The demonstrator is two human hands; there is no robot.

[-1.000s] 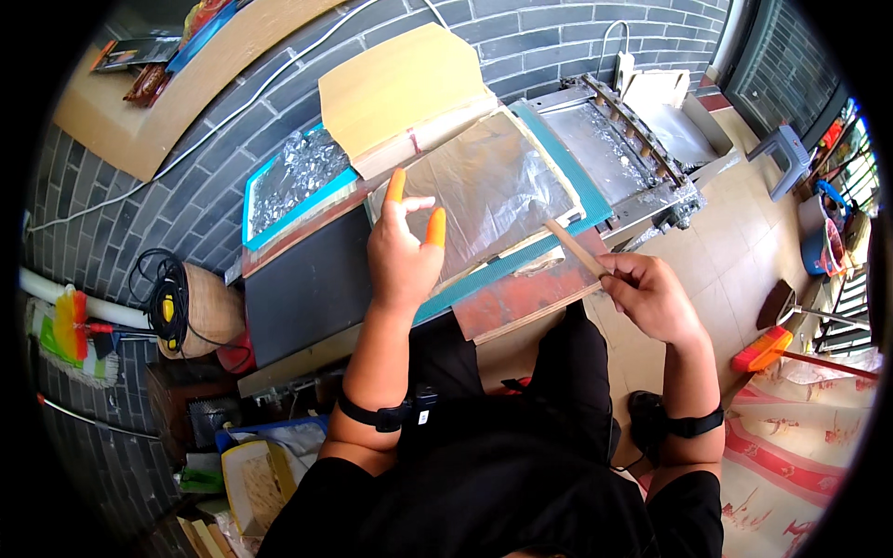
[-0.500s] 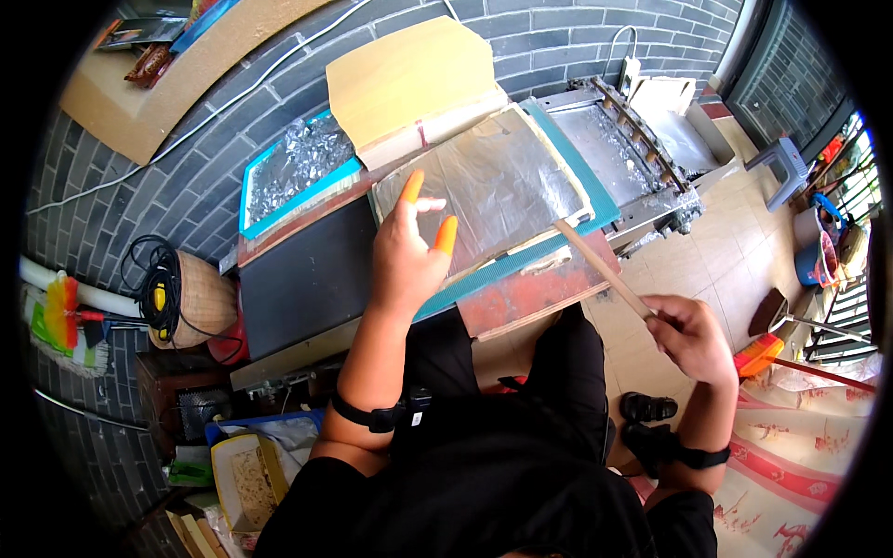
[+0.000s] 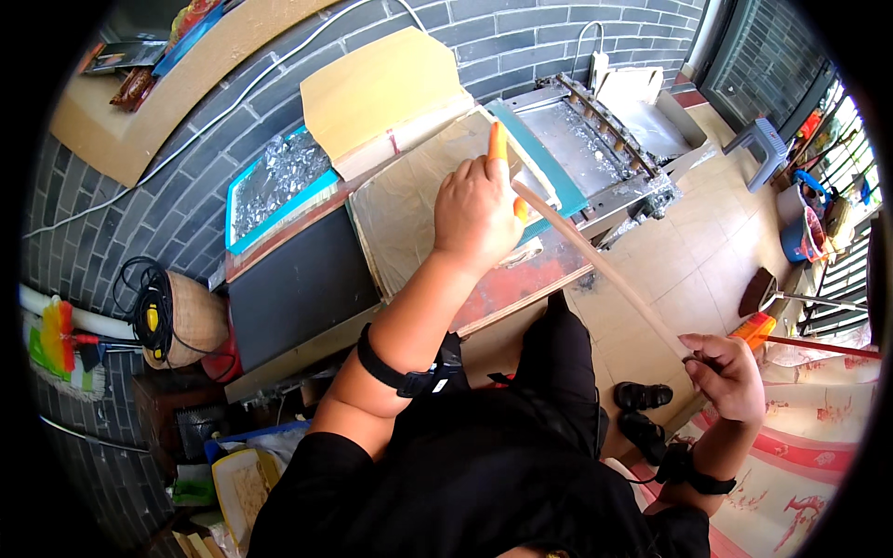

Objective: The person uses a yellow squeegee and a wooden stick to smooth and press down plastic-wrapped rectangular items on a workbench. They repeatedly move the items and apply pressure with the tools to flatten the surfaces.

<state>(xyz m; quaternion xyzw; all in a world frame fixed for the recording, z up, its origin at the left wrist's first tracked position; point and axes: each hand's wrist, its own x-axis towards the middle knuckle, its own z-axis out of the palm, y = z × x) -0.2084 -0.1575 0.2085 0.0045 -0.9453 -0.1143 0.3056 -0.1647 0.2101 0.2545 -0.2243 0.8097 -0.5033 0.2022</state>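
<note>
My left hand, with orange finger covers on the index finger and thumb, hovers over a stack of thin sheets. Its index finger is stretched out and the thumb stands apart, while the other fingers curl; nothing is visibly held. The top sheet looks dull greyish tan. Off to the right, my right hand pinches the near end of a long, flat, light-brown wooden strip. The strip's far end reaches the stack's right edge, close beside my left thumb; whether they touch I cannot tell. A teal ribbed mat lies under the stack.
Behind the stack leans a yellow-brown board. A blue-rimmed tray of silver foil scraps sits left, beyond a black panel. A metal frame machine stands right. A grey stool and black sandals are on the floor.
My left hand has moved right across the stack to the strip's far end. My right hand has drawn right and nearer with the strip. The top sheet's silver shine has dulled.
</note>
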